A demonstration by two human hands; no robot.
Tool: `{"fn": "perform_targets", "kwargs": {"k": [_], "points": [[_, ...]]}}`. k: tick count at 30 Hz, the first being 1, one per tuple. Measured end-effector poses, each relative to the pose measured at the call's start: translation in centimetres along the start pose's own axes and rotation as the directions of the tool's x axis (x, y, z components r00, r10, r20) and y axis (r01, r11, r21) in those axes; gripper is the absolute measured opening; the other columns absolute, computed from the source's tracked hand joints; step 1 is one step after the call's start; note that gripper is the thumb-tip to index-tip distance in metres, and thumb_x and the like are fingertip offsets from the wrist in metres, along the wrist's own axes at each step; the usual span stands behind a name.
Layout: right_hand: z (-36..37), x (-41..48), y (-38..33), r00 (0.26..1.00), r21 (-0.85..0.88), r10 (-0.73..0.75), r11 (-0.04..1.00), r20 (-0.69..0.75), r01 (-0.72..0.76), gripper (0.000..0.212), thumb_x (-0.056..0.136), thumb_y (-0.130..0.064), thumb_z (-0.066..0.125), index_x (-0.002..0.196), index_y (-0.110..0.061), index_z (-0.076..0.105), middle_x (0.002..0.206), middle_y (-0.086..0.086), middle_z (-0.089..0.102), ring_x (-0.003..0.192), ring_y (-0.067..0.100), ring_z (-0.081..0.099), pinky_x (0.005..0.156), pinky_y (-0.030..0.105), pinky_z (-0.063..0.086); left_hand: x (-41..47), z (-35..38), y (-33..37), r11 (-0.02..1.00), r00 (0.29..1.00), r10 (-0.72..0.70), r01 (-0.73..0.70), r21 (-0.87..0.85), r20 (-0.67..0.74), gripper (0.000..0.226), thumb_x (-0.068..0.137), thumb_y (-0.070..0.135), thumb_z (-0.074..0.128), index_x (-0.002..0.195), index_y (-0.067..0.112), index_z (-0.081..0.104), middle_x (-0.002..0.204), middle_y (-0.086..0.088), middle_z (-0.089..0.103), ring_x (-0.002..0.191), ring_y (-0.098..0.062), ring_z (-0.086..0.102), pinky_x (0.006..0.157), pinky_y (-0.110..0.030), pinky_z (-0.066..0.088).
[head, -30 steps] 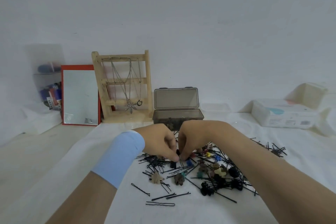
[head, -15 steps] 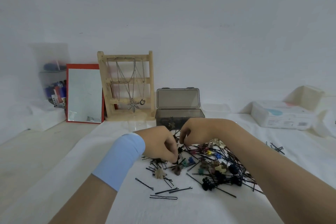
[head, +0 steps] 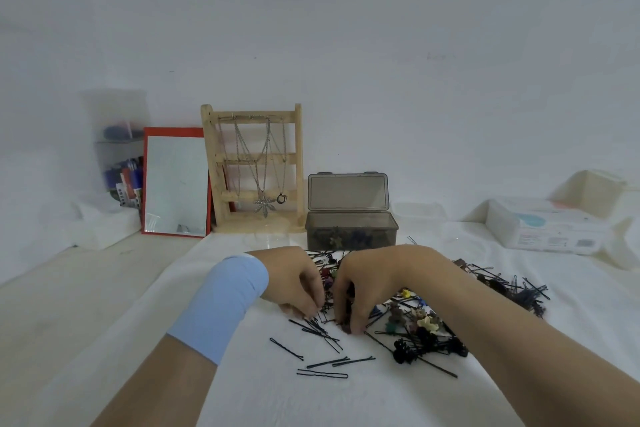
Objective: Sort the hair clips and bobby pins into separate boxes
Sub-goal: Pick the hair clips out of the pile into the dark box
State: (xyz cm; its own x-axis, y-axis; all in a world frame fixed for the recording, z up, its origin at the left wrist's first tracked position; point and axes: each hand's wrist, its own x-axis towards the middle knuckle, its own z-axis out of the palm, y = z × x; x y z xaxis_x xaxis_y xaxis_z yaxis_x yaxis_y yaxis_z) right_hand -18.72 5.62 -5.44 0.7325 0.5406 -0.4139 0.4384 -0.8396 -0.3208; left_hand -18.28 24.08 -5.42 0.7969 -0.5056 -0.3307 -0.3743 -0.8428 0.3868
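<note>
A heap of black bobby pins (head: 323, 331) and small coloured hair clips (head: 427, 322) lies on the white cloth in front of me. My left hand (head: 298, 284), with a light blue band on the wrist, reaches down into the heap's left side, fingertips curled onto the pins. My right hand (head: 367, 288) is beside it, fingers bent down among the clips. What either hand pinches is hidden by the fingers. An open smoky grey box (head: 351, 229) with its lid up stands just behind the hands and holds a few clips.
A wooden jewellery stand (head: 254, 166) with necklaces and a red-framed mirror (head: 176, 182) stand at the back left. A clear lidded box (head: 420, 211) sits right of the grey box. A white packet (head: 547, 225) lies at the far right. Loose pins (head: 322, 373) lie near me.
Both hands have dropped lower into the heap, fingertips pressing onto the pins and clips. The view has shifted slightly.
</note>
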Motion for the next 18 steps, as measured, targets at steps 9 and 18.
{"fn": "perform_targets", "kwargs": {"k": [9,18], "points": [[-2.7,-1.8,2.2,0.96,0.048,0.068,0.997,-0.27,-0.057,0.019,0.089,-0.033,0.07,0.099,-0.018,0.076,0.053,-0.014,0.063,0.043,0.002,0.051,0.055,0.019,0.046,0.8,0.0,0.6,0.998,0.98,0.041,-0.049,-0.038,-0.196,0.029,0.093,0.011,0.057,0.101,0.035,0.072,0.103,0.018,0.058,0.063,-0.006,0.07,0.07,-0.023,0.053],[-1.7,-1.2,3.5,0.937,0.054,0.109,0.994,-0.331,-0.097,0.025,0.098,-0.017,0.053,0.112,-0.022,0.073,0.083,-0.02,0.062,0.047,-0.011,0.054,0.052,0.009,0.039,2.6,1.9,3.0,0.984,0.983,0.072,-0.043,0.171,-0.168,0.02,0.079,0.029,0.079,0.099,0.03,0.078,0.116,0.013,0.066,0.103,-0.012,0.062,0.089,-0.033,0.055]]}}
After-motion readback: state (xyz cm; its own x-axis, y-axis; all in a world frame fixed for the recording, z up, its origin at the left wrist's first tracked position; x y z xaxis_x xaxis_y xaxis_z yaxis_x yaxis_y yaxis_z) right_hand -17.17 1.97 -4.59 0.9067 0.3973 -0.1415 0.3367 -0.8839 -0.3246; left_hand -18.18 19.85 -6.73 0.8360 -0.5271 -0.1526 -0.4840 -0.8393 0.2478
